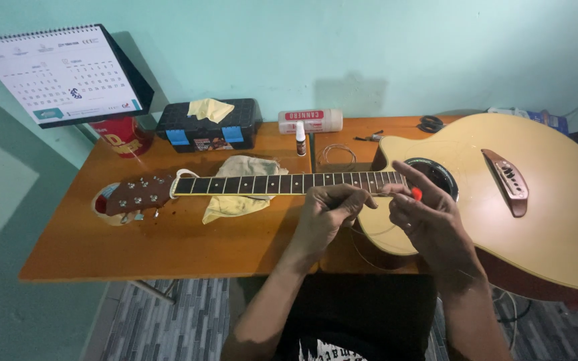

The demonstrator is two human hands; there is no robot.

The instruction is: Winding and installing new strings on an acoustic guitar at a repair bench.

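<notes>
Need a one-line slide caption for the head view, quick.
Left hand and right hand pinch a thin guitar string over an acoustic guitar lying on a wooden table.

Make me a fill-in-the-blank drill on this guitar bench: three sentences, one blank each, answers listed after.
1. The acoustic guitar lies flat on an orange wooden ____.
2. A yellow ____ sits under the guitar neck.
3. The right hand pinches a small ____-coloured piece, close to the left hand.

Answers: table; cloth; red
</notes>
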